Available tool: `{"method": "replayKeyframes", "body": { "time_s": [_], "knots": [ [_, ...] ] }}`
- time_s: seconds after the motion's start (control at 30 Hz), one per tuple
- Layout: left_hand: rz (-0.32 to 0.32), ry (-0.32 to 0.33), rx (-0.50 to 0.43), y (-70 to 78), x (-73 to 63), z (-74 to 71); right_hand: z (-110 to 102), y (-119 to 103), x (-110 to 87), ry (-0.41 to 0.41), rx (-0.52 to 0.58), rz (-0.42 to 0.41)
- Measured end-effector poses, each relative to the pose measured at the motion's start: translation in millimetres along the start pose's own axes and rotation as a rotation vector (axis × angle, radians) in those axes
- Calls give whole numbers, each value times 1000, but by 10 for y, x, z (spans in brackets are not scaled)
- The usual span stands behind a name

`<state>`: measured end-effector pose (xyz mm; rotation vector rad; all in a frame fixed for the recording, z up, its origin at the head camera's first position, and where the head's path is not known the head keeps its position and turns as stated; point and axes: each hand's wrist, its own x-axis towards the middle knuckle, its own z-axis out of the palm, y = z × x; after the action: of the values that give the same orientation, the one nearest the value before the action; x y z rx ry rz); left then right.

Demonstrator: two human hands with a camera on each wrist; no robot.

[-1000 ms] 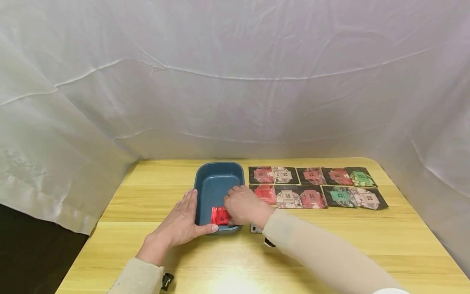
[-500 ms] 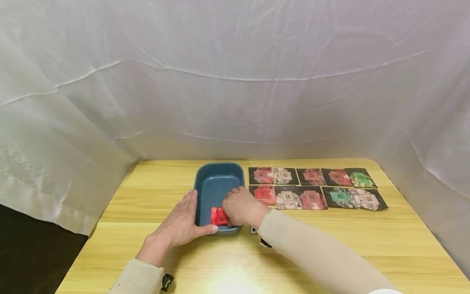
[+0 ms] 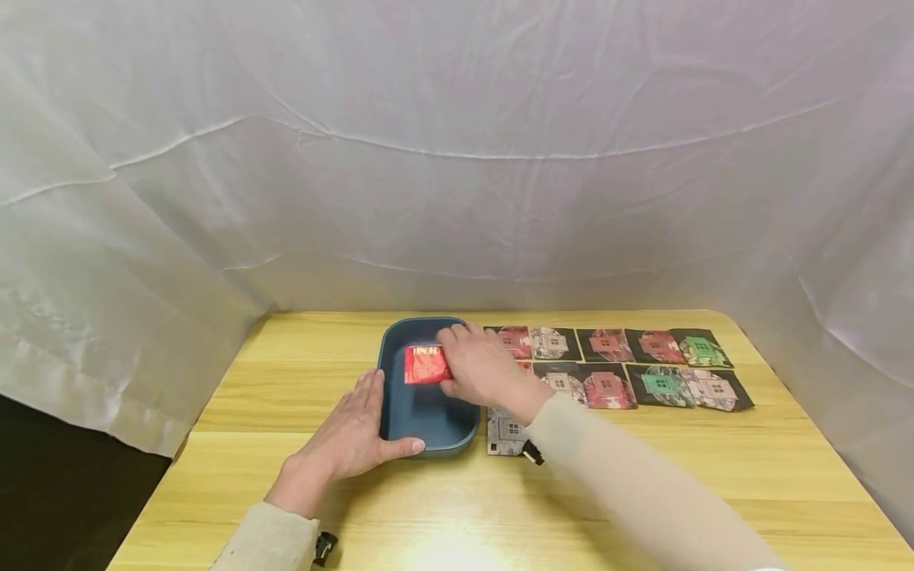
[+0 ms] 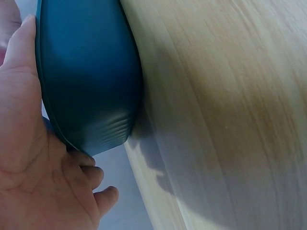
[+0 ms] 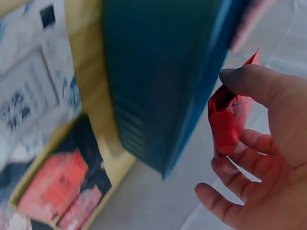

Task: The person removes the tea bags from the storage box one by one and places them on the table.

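A blue rectangular tub [image 3: 433,416] stands on the wooden table. My left hand [image 3: 344,444] lies against its left side, fingers extended along the wall and thumb over the front rim. The left wrist view shows that palm [image 4: 43,177] right beside the tub's outer wall [image 4: 91,72]. Over the tub, my right hand [image 3: 480,366] pinches a shiny red packet [image 3: 425,365] by its right end. Seen from the right wrist, thumb and fingers hold the packet [image 5: 230,120] above the tub's edge, the other fingers loosely bent.
Two rows of flat square sachets with dark, red, pink and green prints [image 3: 607,345] lie right of the tub. A grey-white sachet [image 3: 505,432] lies nearer the front, partly under the right forearm. A pale curtain [image 3: 457,198] hangs behind the table.
My right hand has lifted the red packet from the tub's near end and moved it away toward the middle. More of the grey-white sachet shows. My left hand has stayed put.
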<state>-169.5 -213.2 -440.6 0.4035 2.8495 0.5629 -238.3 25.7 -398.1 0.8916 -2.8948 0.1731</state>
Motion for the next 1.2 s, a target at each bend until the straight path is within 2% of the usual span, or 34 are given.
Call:
{"method": "replayKeyframes", "body": {
  "time_s": [0.2, 0.47, 0.63, 0.73, 0.87, 1.03, 1.2],
  "knots": [
    [7, 6, -4, -4, -11, 1, -146, 213, -160, 30, 22, 31],
    [4, 10, 1, -11, -19, 9, -150, 502, -415, 34, -3, 13],
    [6, 15, 5, -10, -19, 15, -149, 605, -577, 44, -23, 13],
    [9, 19, 4, -6, -19, 14, -165, 655, -686, 24, -34, 32],
    [15, 22, 2, -1, -22, -3, -186, 767, -856, -13, -38, 59],
    [14, 21, 3, 13, -33, -11, -156, 961, -1102, 18, -47, 47],
    [11, 19, 7, 8, -37, 1, -122, 1099, -1354, 6, -38, 56]
  ]
}}
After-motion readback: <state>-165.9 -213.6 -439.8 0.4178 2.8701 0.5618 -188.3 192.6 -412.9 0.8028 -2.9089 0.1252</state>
